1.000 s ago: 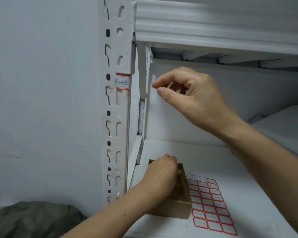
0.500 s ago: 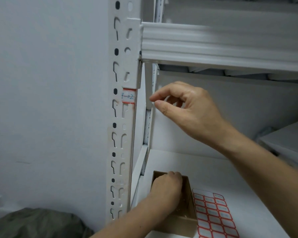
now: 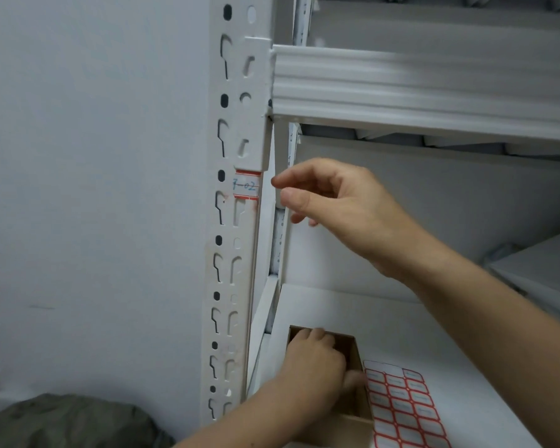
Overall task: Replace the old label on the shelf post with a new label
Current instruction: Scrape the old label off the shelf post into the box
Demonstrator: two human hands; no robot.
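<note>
I count 1 old label (image 3: 247,185) on the post (image 3: 236,253), red-edged, its handwriting blurred, just under the beam (image 3: 417,85) bracket. My right hand (image 3: 340,208) hovers just beside it, thumb and forefinger a little apart, pinching nothing. 1 brown box (image 3: 343,431) sits on the shelf (image 3: 385,324). My left hand (image 3: 314,363) reaches into it, fingers curled, hiding the contents, so I cannot tell whether that grip holds anything. 1 label sheet (image 3: 404,412) lies just beside the box, 3 columns across, cut off below.

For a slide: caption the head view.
Right hand beside the old label on the shelf post; left hand in a box.
</note>
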